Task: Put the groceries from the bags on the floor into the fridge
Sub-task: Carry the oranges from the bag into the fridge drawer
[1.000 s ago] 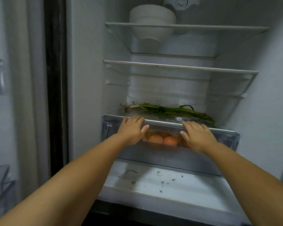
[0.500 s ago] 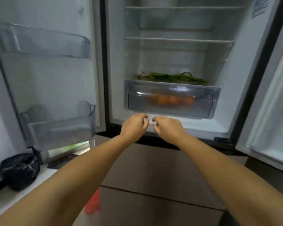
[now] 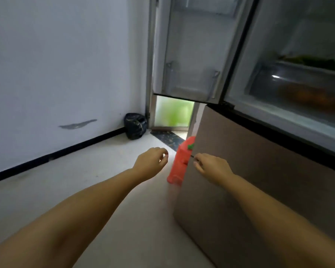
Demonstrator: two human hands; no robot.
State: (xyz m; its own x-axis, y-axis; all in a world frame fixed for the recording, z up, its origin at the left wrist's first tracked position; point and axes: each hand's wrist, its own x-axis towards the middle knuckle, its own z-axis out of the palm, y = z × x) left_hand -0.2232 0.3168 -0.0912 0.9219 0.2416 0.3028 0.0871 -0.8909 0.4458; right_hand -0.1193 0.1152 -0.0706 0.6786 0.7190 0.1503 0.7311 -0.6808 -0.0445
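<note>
A red plastic bag (image 3: 179, 164) with something green at its top stands on the floor against the fridge's lower front. My left hand (image 3: 152, 163) hovers just left of it, fingers loosely curled and empty. To the bag's right, my right hand (image 3: 211, 166) hangs in front of the lower fridge panel, also empty with curled fingers. The open fridge (image 3: 290, 78) at the upper right shows a clear drawer (image 3: 298, 88) with orange things inside and green stalks on top. A black bag (image 3: 135, 128) sits in the far corner by the wall.
The open left fridge door (image 3: 191, 55) hangs over the floor behind the red bag, its shelves bare. The brown lower fridge panel (image 3: 259, 180) juts out on the right. A white wall with a black skirting runs along the left. A doorway shows behind the door.
Both hands left the shut drawer and came down and back. My view swung left and down from the fridge interior to the floor, bringing the red bag between my hands.
</note>
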